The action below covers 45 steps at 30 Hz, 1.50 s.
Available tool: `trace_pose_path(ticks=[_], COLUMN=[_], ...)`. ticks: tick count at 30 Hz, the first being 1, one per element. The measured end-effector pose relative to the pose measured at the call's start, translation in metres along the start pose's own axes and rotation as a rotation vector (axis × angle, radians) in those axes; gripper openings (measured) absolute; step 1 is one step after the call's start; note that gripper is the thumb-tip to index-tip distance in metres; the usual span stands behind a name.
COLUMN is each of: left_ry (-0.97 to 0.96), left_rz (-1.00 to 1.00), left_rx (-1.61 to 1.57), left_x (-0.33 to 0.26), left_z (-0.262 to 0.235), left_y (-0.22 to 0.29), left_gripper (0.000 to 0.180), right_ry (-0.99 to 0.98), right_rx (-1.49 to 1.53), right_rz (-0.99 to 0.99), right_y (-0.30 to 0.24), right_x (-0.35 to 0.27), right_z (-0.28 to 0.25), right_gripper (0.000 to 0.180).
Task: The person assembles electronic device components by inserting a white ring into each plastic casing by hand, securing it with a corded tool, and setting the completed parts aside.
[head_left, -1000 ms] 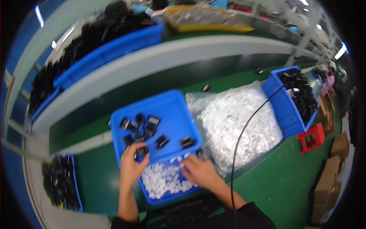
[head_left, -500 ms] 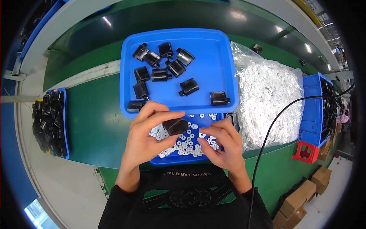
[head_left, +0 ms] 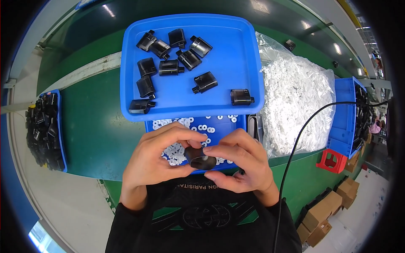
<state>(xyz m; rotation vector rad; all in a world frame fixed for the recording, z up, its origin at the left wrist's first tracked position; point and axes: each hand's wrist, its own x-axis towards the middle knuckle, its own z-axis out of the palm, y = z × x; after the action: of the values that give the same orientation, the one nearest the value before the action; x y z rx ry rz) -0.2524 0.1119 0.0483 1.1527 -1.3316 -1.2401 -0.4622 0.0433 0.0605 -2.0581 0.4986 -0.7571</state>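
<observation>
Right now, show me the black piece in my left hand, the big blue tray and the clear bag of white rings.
Black piece (head_left: 198, 161): head view, its dark body.
Big blue tray (head_left: 177, 98): head view, its bare floor.
Clear bag (head_left: 297, 101): head view, its ring-filled middle.

Runs green as a tabletop (head_left: 90, 126), bearing a large blue tray (head_left: 228, 50) (lapping over a smaller blue tray (head_left: 235, 127)) — plus, just to the right, a bulging clear bag (head_left: 297, 105) — and, farther back behind the bag, two small dark objects (head_left: 289, 45).
</observation>
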Motion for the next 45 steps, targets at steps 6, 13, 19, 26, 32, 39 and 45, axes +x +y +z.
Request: trace_pose_path(ticks=[6, 13, 19, 26, 32, 39, 45], left_ry=[-0.029, -0.086, -0.212, -0.166, -0.170, -0.164, -0.156], left_rz=[-0.014, 0.050, 0.061, 0.013, 0.037, 0.078, 0.114], left_rx=[-0.014, 0.029, 0.128, 0.176, 0.145, 0.179, 0.193], left_x=[-0.004, 0.006, 0.000, 0.006, 0.006, -0.001, -0.003], left_z=[0.001, 0.004, 0.010, 0.018, 0.021, 0.018, 0.020], left_y=[0.001, -0.003, -0.016, -0.013, -0.011, -0.009, -0.007], left_gripper=[0.055, 0.050, 0.040, 0.032, 0.035, 0.038, 0.036], right_ry=[-0.005, -0.002, 0.037, 0.563, 0.380, 0.371, 0.358], right_rx=[-0.010, -0.022, 0.072, 0.860, 0.963, 0.969, 0.946], right_rz=[0.038, 0.027, -0.019, -0.116, -0.236, -0.206, -0.149], right_y=[-0.002, -0.002, -0.001, -0.042, -0.049, -0.049, -0.050], right_x=[-0.008, -0.007, -0.002, 0.009, 0.020, 0.024, 0.023], right_z=[0.003, 0.003, 0.009, -0.007, 0.004, 0.020, 0.022], right_gripper=[0.045, 0.042, 0.052, 0.022, 0.030, 0.015, 0.014])
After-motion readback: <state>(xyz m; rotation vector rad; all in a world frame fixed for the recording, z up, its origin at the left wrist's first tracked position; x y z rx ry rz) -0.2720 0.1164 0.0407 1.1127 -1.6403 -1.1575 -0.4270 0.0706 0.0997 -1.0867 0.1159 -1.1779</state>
